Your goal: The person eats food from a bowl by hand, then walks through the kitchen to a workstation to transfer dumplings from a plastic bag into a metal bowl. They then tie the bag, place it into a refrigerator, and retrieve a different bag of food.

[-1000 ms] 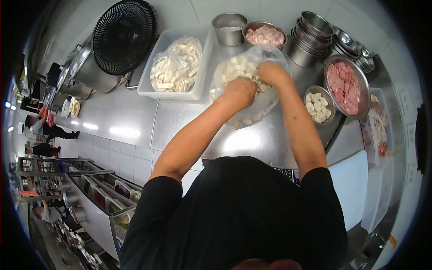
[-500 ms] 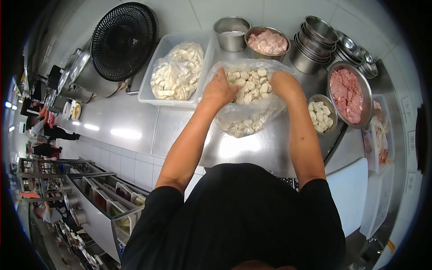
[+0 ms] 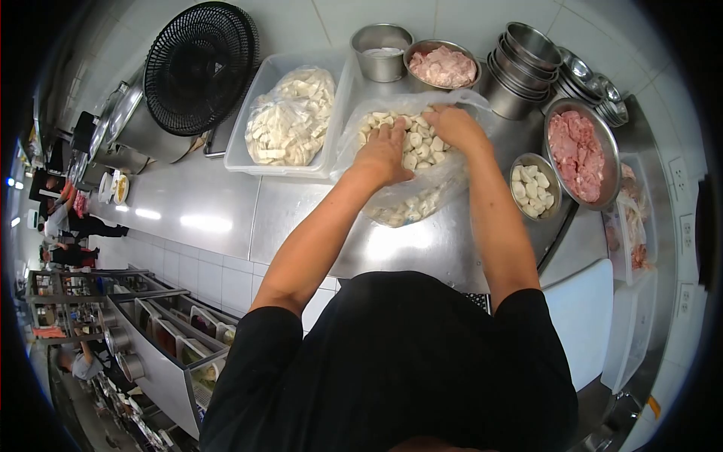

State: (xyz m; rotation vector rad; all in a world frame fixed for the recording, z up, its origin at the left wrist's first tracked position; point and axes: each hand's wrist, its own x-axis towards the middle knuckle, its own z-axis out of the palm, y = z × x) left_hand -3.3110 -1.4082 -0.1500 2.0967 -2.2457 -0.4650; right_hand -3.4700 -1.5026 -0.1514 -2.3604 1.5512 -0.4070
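A clear plastic bag (image 3: 437,187) lies on the steel counter, its mouth spread wide around many pale round pieces (image 3: 422,154). On top of these pieces rests my left hand (image 3: 384,154), open with its fingers stretched. At the bag's far right side is my right hand (image 3: 458,128). Its fingers are curled inward over the pieces near the bag's rim, and what they grip is hidden. Just right of my right forearm, a steel bowl (image 3: 556,197) holds similar pale pieces.
Left of the bag, a plastic bin (image 3: 239,154) contains bagged white pieces. Behind stand a steel pot (image 3: 382,64), a bowl of ground meat (image 3: 444,66) and stacked steel pots (image 3: 516,83). At right are a bowl of pink meat (image 3: 578,154) and a white board (image 3: 584,316).
My left hand has moved from the bag's left edge onto the pale pieces. My right hand has shifted left and farther back, over the pieces. The view has tilted slightly.
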